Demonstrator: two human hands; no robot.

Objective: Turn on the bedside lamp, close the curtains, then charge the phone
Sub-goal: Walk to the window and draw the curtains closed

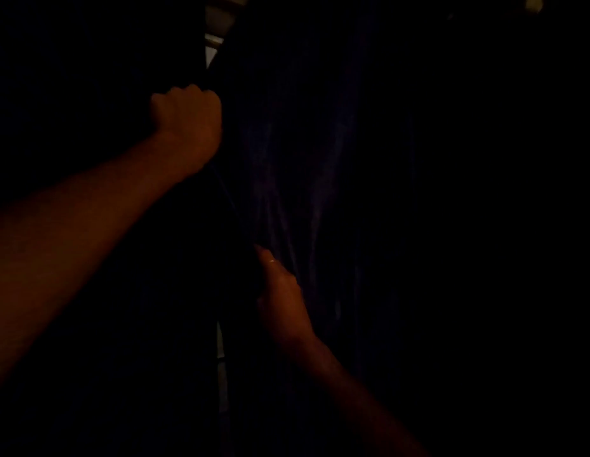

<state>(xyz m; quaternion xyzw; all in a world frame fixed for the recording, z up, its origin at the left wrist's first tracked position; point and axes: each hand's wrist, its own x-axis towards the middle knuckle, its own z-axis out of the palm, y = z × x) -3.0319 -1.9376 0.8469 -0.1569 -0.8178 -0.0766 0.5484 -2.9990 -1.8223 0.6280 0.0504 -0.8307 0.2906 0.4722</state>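
Two hands on dark curtains, L hand fisted, R hand pinching — rest black

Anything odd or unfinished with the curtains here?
A thin bright gap shows above the left hand, and a sliver lower down beside the right hand. The curtain is bunched, not fully closed.

curtain: dark navy-purple, plain, faint sheen | window gap: pale grey-white

Person: both forearms were bare, no sleeves; right hand wore a thin ring; left hand unadorned.
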